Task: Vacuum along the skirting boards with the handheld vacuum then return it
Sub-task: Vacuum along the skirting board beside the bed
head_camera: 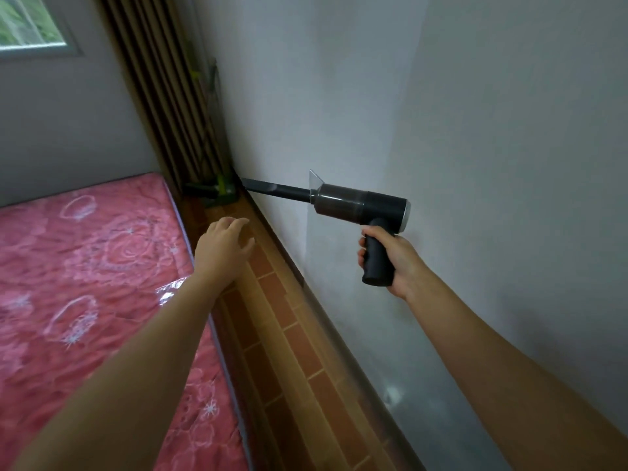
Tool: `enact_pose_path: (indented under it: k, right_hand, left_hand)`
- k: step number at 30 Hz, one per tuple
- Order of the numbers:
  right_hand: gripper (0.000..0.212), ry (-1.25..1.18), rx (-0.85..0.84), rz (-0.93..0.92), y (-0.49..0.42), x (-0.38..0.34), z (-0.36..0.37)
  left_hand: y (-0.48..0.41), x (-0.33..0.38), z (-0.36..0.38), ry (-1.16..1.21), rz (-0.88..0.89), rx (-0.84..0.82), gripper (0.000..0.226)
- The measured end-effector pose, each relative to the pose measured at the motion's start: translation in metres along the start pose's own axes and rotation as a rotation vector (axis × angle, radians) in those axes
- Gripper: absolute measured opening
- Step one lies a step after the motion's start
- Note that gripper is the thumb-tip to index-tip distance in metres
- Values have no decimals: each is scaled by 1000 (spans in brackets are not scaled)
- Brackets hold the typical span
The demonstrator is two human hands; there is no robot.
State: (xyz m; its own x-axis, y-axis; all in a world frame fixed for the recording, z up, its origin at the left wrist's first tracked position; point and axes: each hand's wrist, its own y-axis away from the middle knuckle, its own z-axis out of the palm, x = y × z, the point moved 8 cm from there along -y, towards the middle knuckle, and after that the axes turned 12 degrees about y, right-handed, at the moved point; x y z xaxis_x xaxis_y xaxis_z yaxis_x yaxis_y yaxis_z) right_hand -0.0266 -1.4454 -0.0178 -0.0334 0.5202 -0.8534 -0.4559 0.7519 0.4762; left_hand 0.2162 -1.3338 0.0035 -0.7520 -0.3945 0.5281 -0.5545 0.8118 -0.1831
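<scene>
My right hand [390, 258] grips the black pistol handle of the handheld vacuum [360, 202]. Its dark barrel points left, and the long thin nozzle tip reaches the far end of the dark brown skirting board [292, 271] near the room's corner. The skirting board runs along the foot of the grey wall, from the corner toward the lower right. My left hand [224, 244] hovers over the brick-patterned floor strip with fingers spread, holding nothing.
A pink flowered mattress [85, 283] fills the left side, leaving a narrow floor strip [278, 351] between it and the wall. A green and black mop head [217, 192] stands in the corner, below brown striped curtains [163, 96]. A window sits at the top left.
</scene>
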Motion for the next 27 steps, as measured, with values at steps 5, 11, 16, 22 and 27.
enact_pose_path:
  k: [5, 11, 16, 22, 27]
  right_hand:
    - [23, 6, -44, 11, -22, -2, 19]
    - [21, 38, -87, 27, -45, -7, 38]
    - [27, 37, -99, 25, -71, -20, 56]
    - [25, 41, -125, 29, -101, -31, 78]
    - [19, 21, -131, 35, -128, -37, 92]
  left_hand:
    - [-3, -24, -10, -8, -65, 39, 46]
    - [-20, -41, -21, -22, -84, 81, 46]
    - [-47, -56, -27, -24, -91, 98, 46]
    - [-83, -71, -28, -18, -80, 96, 47]
    - [-113, -85, -23, 1, -59, 100, 47]
